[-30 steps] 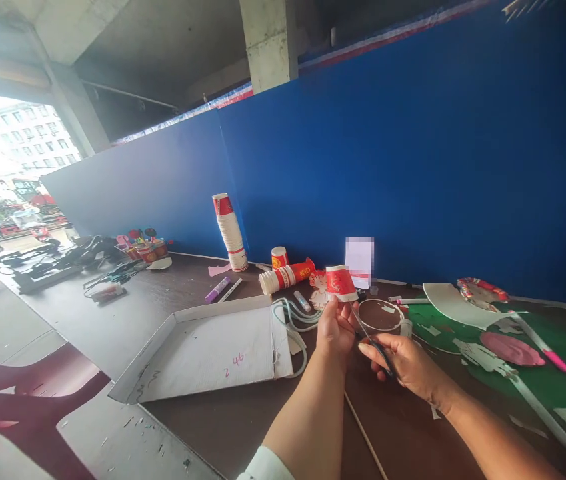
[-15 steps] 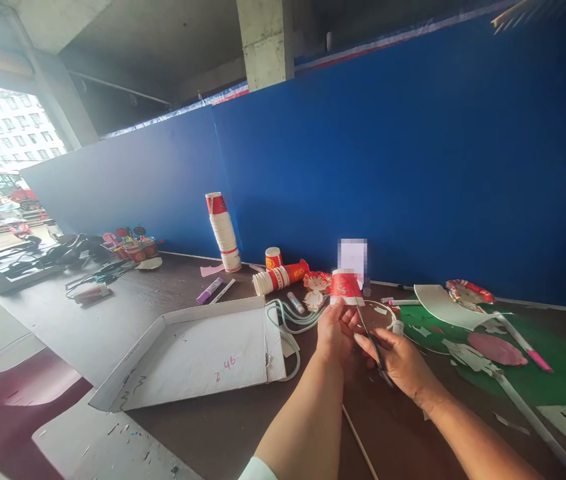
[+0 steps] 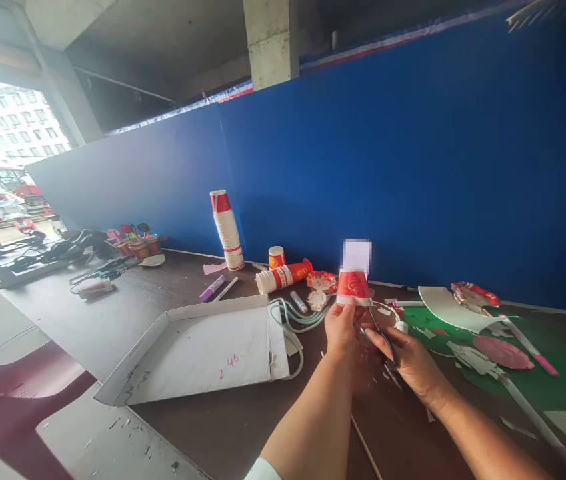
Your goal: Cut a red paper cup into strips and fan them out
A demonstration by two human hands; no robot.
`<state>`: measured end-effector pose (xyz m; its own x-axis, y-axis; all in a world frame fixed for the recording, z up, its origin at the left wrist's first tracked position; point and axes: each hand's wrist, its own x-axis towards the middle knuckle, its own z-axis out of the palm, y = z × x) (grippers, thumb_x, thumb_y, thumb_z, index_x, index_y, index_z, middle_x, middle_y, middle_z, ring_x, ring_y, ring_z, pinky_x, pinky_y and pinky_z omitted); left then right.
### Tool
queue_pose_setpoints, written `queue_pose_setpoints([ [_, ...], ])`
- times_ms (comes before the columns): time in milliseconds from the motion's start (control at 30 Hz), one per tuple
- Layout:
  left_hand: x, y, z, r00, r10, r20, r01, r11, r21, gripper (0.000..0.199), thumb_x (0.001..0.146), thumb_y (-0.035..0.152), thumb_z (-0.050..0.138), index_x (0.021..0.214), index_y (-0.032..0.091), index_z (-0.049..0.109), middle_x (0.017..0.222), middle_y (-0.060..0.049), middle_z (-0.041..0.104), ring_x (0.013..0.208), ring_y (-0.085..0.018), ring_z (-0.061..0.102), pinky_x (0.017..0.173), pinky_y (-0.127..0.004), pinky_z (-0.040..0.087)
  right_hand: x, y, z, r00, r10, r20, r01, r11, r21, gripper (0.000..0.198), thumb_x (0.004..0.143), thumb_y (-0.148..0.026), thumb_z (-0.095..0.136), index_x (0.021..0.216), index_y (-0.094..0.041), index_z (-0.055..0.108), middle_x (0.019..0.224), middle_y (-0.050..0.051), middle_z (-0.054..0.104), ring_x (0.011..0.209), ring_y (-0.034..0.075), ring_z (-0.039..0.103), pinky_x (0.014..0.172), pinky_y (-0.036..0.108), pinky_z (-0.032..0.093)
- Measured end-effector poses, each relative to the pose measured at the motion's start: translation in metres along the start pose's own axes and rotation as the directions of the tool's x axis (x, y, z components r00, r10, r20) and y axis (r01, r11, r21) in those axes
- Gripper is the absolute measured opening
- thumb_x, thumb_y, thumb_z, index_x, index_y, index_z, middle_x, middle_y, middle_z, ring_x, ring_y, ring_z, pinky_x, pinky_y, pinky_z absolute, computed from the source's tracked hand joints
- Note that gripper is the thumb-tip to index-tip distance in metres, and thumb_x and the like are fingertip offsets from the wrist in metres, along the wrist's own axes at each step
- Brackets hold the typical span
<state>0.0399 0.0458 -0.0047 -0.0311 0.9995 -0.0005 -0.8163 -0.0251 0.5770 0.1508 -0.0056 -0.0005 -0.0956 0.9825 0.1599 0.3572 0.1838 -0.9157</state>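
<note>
A red-and-white paper cup [image 3: 353, 285], printed with a pattern, is gripped at its lower edge by my left hand [image 3: 341, 328]. My right hand [image 3: 405, 353] is closed round the handles of a pair of dark scissors [image 3: 387, 347]. The blades point up to the right side of the cup's lower edge; whether they are biting into it I cannot tell. Beyond my left hand lie a glue stick [image 3: 299, 302] and a cut-out paper figure [image 3: 321, 285].
An open white cardboard box lid [image 3: 203, 353] lies to the left, beside a pale cable [image 3: 295, 327]. Behind stand a tall stack of paper cups [image 3: 227, 230] and a blue partition [image 3: 403, 160]. Paper scraps, pink-tipped markers and a green sheet [image 3: 557, 333] spread to the right.
The view has shifted slightly, so most things sit a little further right. The scissors' angle beside the cup has changed a little; both hands keep their grip.
</note>
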Motion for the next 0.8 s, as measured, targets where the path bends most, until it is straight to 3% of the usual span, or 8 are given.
queue_pose_setpoints([
  [100, 0.0, 0.0, 0.001, 1.0, -0.012, 0.008, 0.012, 1.0, -0.011, 0.039, 0.059, 0.041, 0.082, 0.081, 0.014, 0.064, 0.074, -0.004, 0.067, 0.065, -0.013, 0.063, 0.064, -0.023, 0.049, 0.001, 0.0, 0.001, 1.0, -0.002, -0.031, 0.003, 1.0, 0.028, 0.032, 0.079, -0.045, 0.063, 0.103, -0.026, 0.074, 0.098, 0.002, 0.075, 0.103, 0.03, 0.065, 0.092, 0.042, 0.049],
  [200, -0.003, 0.003, 0.004, 1.0, -0.02, 0.003, 0.02, 0.999, -0.043, 0.039, 0.057, 0.039, 0.083, 0.081, 0.014, 0.064, 0.074, -0.005, 0.067, 0.064, -0.012, 0.063, 0.061, -0.022, 0.048, 0.001, -0.002, 0.002, 0.999, -0.012, -0.038, 0.014, 0.999, 0.044, 0.035, 0.078, -0.048, 0.064, 0.103, -0.025, 0.074, 0.099, 0.003, 0.075, 0.106, 0.031, 0.063, 0.095, 0.044, 0.047],
  [267, -0.005, 0.005, 0.006, 0.999, -0.033, -0.012, 0.033, 0.999, -0.043, 0.039, 0.058, 0.039, 0.082, 0.08, 0.014, 0.062, 0.074, -0.004, 0.066, 0.063, -0.012, 0.062, 0.057, -0.021, 0.046, -0.001, -0.006, 0.001, 0.999, -0.026, -0.04, 0.027, 0.999, 0.025, 0.034, 0.079, -0.05, 0.063, 0.1, -0.026, 0.074, 0.091, 0.002, 0.074, 0.1, 0.03, 0.065, 0.09, 0.043, 0.049],
  [367, -0.006, 0.006, 0.008, 0.998, -0.061, -0.035, 0.06, 0.998, -0.023, 0.038, 0.059, 0.039, 0.082, 0.08, 0.014, 0.061, 0.071, -0.004, 0.064, 0.058, -0.012, 0.06, 0.053, -0.021, 0.044, -0.003, -0.01, 0.001, 0.998, -0.022, -0.058, 0.02, 0.999, -0.032, 0.03, 0.078, -0.054, 0.062, 0.082, -0.027, 0.073, 0.069, -0.001, 0.068, 0.078, 0.025, 0.065, 0.072, 0.037, 0.052],
  [500, -0.004, 0.004, 0.005, 0.998, -0.053, -0.046, 0.049, 0.996, -0.08, 0.035, 0.061, 0.035, 0.082, 0.08, 0.013, 0.062, 0.075, -0.006, 0.066, 0.065, -0.013, 0.064, 0.062, -0.023, 0.049, -0.005, -0.012, 0.002, 0.998, 0.055, -0.031, -0.057, 0.998, -0.041, 0.034, 0.079, -0.057, 0.059, 0.072, -0.024, 0.069, 0.057, -0.002, 0.057, 0.055, 0.017, 0.051, 0.05, 0.029, 0.041],
  [633, -0.003, 0.002, 0.003, 0.998, -0.056, -0.041, 0.051, 0.992, -0.118, 0.032, 0.064, 0.031, 0.081, 0.081, 0.012, 0.062, 0.077, -0.007, 0.068, 0.066, -0.013, 0.065, 0.064, -0.023, 0.051, -0.005, -0.012, 0.003, 0.994, 0.108, -0.005, -0.108, 0.994, -0.012, 0.034, 0.078, -0.056, 0.06, 0.069, -0.024, 0.066, 0.052, -0.003, 0.049, 0.05, 0.014, 0.043, 0.045, 0.026, 0.035],
  [800, -0.004, 0.001, 0.002, 0.996, -0.063, -0.063, 0.055, 0.991, -0.123, 0.029, 0.067, 0.027, 0.078, 0.084, 0.012, 0.061, 0.078, -0.007, 0.068, 0.065, -0.013, 0.065, 0.06, -0.021, 0.05, -0.005, -0.011, 0.001, 0.998, 0.054, -0.019, -0.055, 0.996, -0.067, 0.035, 0.079, -0.057, 0.06, 0.069, -0.024, 0.065, 0.055, -0.003, 0.051, 0.054, 0.015, 0.045, 0.05, 0.027, 0.035],
])
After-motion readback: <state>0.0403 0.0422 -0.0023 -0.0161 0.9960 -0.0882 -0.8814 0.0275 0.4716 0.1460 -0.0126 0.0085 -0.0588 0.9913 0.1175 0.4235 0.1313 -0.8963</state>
